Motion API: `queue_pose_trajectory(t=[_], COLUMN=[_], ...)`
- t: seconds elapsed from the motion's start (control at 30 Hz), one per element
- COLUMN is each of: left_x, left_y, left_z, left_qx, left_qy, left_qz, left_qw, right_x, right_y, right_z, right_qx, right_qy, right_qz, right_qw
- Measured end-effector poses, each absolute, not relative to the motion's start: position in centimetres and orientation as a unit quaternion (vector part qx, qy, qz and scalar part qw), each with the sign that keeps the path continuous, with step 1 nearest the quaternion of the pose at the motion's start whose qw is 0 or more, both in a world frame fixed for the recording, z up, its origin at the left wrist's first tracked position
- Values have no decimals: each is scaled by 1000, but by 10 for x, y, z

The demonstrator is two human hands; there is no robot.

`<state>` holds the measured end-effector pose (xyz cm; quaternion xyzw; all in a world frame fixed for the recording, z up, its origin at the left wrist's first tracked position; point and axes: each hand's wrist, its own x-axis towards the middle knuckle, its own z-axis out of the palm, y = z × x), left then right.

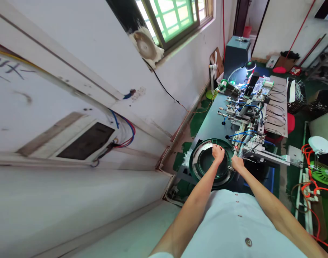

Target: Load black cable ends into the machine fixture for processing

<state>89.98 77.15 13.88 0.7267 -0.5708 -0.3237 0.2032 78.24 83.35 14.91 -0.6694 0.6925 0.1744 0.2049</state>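
Two bare hands work at the near end of a grey workbench [211,125], apart from each other but near. The left hand [218,153] is over the inside of a round vibratory feeder bowl [197,165], its fingers curled in toward the palm; whether it pinches a small part or touches the bowl cannot be told. The right hand [237,163] is at the bowl's right edge, beside the end of a metal feed track [238,138], with its fingers bent closed; what, if anything, they grip is hidden by the hand itself.

There is one bowl, dark green outside with a silvery ring within, sitting on the bench close in front of the person. Past it stands one assembly machine [250,114] of metal rails and blue tubes. At its far side are one lit lamp [251,65], one green-rimmed wire spool [222,85] and one dark grey cabinet [236,57]. One window [174,18] is set in the wall to the left. The person's pale shirt [220,225] shows four buttons down its front.
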Motion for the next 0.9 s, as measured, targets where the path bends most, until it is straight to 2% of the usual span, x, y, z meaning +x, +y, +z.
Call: queue_pose_trajectory(t=[0.37, 0.73, 0.9], left_x=[912, 933, 927], left_y=[782, 824, 839], left_z=[144, 156, 162], left_qx=[692, 585, 552], left_qy=[-512, -388, -367], left_qz=[-421, -598, -633], left_qw=[284, 386, 400], right_x=[775, 783, 792], right_y=[855, 854, 857], right_z=[146, 187, 197], right_qx=[-695, -711, -729], right_qy=[682, 670, 646], right_qz=[121, -81, -116], right_qw=[193, 197, 197])
